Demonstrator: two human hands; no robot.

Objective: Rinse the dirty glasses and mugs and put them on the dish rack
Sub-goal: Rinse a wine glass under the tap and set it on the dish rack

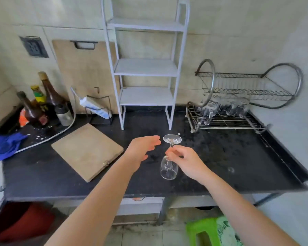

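1. Black stone countertop (220,157) runs along a pale kitchen wall, with a white three-shelf stand (146,66) at the back centre
2. Right hand (185,160) pinches the stem of a clear wine glass (169,170) between thumb and fingertips; the glass is upside down, its round foot uppermost and its bowl hanging below the hand over the front middle of the counter
3. Whether the rim of the bowl touches the stone cannot be told
4. Left hand (142,150) is spread and holds nothing, its fingers straight and reaching toward the foot of the glass, just beside it and not touching
5. Wire dish rack (226,119) stands at the back right, well apart from the held glass, with several clear glasses (210,107) lying on its lower tier; the upper tier is bare wire
6. Wooden cutting board (87,151) lies flat to the left of the hands, and a larger board (84,68) leans on the wall behind
7. Brown bottles (50,93) crowd the far left corner, beside a crumpled blue cloth (4,144)
8. Green plastic stool (203,229) sits on the floor below the counter's front edge
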